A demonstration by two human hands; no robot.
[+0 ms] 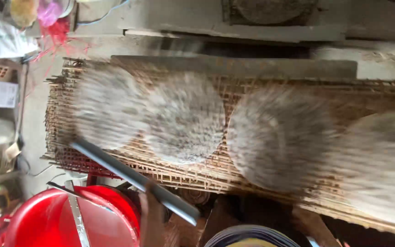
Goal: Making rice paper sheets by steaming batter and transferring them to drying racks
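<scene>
The view is blurred by motion. A long woven bamboo rack (92, 160) runs across the frame and carries several round, thin, pale speckled discs (186, 119), (275, 137) side by side. A grey tube (115, 167) slants over the rack's near edge toward the lower middle. A brownish shape (151, 222) rises from the bottom edge to meet the tube; it may be one of my hands, but the blur hides its fingers and which hand it is. No other hand shows.
A red plastic basin (46, 222) with a metal strip across it sits at the lower left. A dark-rimmed round bowl (248, 233) peeks in at the bottom. Bags, a bottle and clutter line the left edge. A grey concrete ledge (234, 27) runs behind the rack.
</scene>
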